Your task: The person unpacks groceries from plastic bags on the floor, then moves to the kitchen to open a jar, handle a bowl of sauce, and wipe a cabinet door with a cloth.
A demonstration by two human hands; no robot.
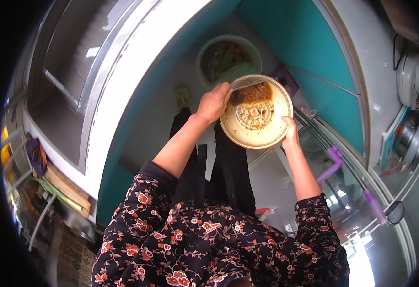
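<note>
My right hand (pixel 290 133) grips the right rim of a cream bowl (pixel 247 134), its thumb on the inner edge. The bowl is tilted away from me. A patterned ring with a square mark decorates its bottom. Brown, wet food residue (pixel 253 94) gathers along the far inner side, with small bits scattered elsewhere. My left hand (pixel 213 102) is at the bowl's upper left edge, holding a thin, pale utensil (pixel 247 84) whose exact kind I cannot tell. It lies across the residue. Just beyond the bowl, a pale green bucket (pixel 199 68) on the floor contains dark and green scraps.
A white counter edge (pixel 138 71) and teal cabinet panels (pixel 310 43) flank me. To the right are a glass-topped surface, a purple-handled pole (pixel 374 206) and a metal pot (pixel 406 134). A rack with a wooden board (pixel 68 190) stands at left. My shoe (pixel 182 97) is near the bucket.
</note>
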